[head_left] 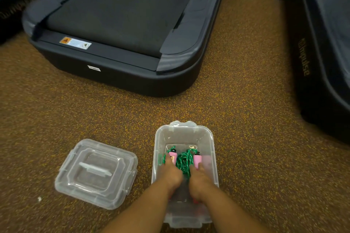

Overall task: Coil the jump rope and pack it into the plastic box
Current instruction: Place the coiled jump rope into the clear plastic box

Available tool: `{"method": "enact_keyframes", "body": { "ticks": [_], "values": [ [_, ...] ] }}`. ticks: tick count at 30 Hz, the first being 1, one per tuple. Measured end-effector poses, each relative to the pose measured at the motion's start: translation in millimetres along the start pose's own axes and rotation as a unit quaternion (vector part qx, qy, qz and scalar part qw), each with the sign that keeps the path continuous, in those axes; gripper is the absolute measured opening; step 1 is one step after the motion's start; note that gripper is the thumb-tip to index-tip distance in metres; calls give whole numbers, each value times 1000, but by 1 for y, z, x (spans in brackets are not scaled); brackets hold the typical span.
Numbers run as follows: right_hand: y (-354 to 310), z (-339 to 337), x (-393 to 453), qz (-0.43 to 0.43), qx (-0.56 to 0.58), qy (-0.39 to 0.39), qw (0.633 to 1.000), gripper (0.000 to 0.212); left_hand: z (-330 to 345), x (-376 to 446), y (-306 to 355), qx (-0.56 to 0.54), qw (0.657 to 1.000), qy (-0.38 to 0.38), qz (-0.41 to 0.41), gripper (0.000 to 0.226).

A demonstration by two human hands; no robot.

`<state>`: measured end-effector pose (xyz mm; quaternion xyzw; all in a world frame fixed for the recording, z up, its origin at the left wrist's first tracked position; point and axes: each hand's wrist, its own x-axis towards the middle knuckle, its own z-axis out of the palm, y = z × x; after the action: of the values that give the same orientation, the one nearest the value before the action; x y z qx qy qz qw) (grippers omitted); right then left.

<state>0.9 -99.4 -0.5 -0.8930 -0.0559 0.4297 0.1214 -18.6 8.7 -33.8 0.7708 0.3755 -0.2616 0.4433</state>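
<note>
I see both hands reaching down into the clear rectangular plastic box (184, 134) on the speckled brown floor (75, 115). My left hand (171, 175) has its fingers curled round one pink handle (172, 156) of the green braided jump rope (183, 162); my right hand (200, 178) grips the other pink handle (197, 161). The rope lies bunched between them inside the box. The clear plastic lid (95, 173) lies just left of the box, apart from it. A black treadmill deck (121, 24) sits beyond.
</note>
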Motion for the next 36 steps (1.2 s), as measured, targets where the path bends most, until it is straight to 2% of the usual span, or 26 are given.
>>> {"method": "enact_keyframes", "body": {
  "ticks": [2,3,5,8,12,14,16,19,22,24,26,29,33,36],
  "values": [
    [0,6,-7,-33,-21,-27,999,56,-7,-20,8,96,994,-17,54,60],
    [0,9,-10,-50,-28,-42,997,50,-9,-27,10,106,990,-4,89,48],
    [0,15,-18,-68,-31,-50,996,44,-17,-41,11,70,983,57,159,31],
    [1,20,-29,-91,-26,-36,995,38,-33,-54,7,16,951,178,252,16],
    [0,24,-43,-134,-2,-10,991,35,-55,-55,-3,-62,910,294,286,9],
    [-1,24,-47,-142,-1,-4,990,31,-67,-50,-12,-70,903,333,262,9],
    [0,23,-51,-149,-5,5,989,26,-77,-40,-25,-65,911,344,219,9],
    [5,22,-54,-161,-6,9,987,24,-85,-26,-51,-50,940,304,148,10],
    [6,22,-59,-164,13,5,986,27,-91,-13,-80,-21,959,270,84,20],
    [9,23,-58,-165,17,11,986,49,-98,-5,-93,-78,961,264,31,28],
    [11,24,-58,-160,13,14,987,63,-108,0,-99,-181,948,254,-55,35],
    [13,22,-58,-161,20,22,986,58,-122,6,-105,-255,937,204,-122,43],
    [14,17,-59,-162,45,24,985,45,-135,33,-120,-353,912,123,-167,41],
    [16,14,-62,-161,56,32,985,40,-136,60,-141,-368,910,77,-176,45]
  ]
}}
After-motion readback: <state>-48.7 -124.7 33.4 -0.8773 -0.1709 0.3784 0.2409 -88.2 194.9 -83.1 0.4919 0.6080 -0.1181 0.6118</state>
